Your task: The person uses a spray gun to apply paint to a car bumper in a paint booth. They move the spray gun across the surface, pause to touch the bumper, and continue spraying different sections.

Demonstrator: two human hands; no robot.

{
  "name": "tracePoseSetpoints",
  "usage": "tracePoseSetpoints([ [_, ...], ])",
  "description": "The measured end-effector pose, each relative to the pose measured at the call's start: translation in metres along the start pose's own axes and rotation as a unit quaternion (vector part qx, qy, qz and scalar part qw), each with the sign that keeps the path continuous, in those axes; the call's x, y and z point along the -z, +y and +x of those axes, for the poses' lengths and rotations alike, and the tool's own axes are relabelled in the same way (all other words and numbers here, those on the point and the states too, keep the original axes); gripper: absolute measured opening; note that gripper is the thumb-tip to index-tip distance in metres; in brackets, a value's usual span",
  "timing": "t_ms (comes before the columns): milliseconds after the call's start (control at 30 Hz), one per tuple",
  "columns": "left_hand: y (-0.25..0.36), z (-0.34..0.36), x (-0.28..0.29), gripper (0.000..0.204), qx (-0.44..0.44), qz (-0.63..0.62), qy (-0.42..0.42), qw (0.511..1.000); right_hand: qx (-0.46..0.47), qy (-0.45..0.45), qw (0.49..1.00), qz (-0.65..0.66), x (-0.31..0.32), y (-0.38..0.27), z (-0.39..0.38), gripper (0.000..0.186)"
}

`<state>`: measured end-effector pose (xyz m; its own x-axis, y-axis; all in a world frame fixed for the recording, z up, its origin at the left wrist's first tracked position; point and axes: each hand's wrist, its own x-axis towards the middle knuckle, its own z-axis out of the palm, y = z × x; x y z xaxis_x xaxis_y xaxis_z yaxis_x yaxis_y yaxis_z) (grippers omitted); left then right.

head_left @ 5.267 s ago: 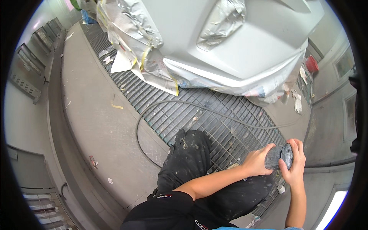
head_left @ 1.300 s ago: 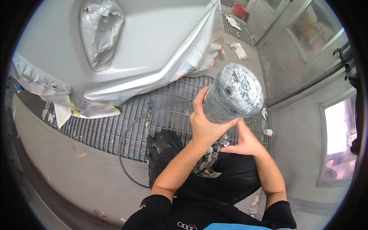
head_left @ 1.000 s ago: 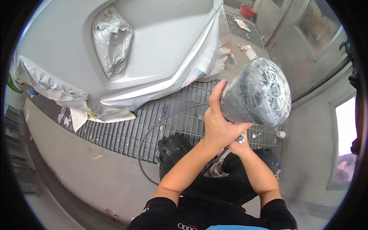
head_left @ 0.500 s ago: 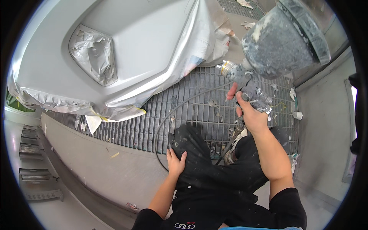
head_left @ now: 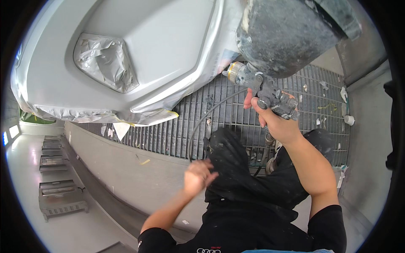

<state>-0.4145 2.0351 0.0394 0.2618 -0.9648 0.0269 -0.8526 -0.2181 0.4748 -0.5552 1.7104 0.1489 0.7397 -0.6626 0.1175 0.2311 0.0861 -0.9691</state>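
Observation:
My right hand (head_left: 279,125) is wrapped round the handle of a paint spray gun (head_left: 263,86), a grey, paint-caked tool with a large dark cup (head_left: 284,40) on top. Its ringed nozzle (head_left: 235,72) points left, toward a silver-grey car bumper (head_left: 147,38). The cup hides part of the bumper's right side. Crumpled silver masking (head_left: 105,63) fills an opening in the bumper, and masking sheet (head_left: 156,118) hangs along its lower edge. My left hand (head_left: 197,176) is beside my left thigh, its fingers bent and smeared by motion; nothing shows in it.
A dark hose (head_left: 197,123) curves over the metal floor grating (head_left: 168,141), where paper scraps lie. A small white cup-like piece (head_left: 349,120) sits by the right-hand wall (head_left: 367,126). Grey slatted fixtures (head_left: 62,196) line the left side.
My left hand has come off my thigh and moved left, its fingers curling. The spray gun has moved left toward the bumper, and its cup looks larger. The whole view has shifted somewhat.

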Motion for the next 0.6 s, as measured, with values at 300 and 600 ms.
tracePoseSetpoints([
  [300,-0.014,0.214,0.180,0.090,-0.060,0.530,0.208,0.820,-0.071,0.017,0.997,0.014,-0.002,-0.006,0.010,0.025],
  [600,-0.029,0.256,0.200,0.092,-0.025,0.586,0.206,0.783,-0.065,0.012,0.998,0.014,0.001,-0.009,0.017,0.025],
])
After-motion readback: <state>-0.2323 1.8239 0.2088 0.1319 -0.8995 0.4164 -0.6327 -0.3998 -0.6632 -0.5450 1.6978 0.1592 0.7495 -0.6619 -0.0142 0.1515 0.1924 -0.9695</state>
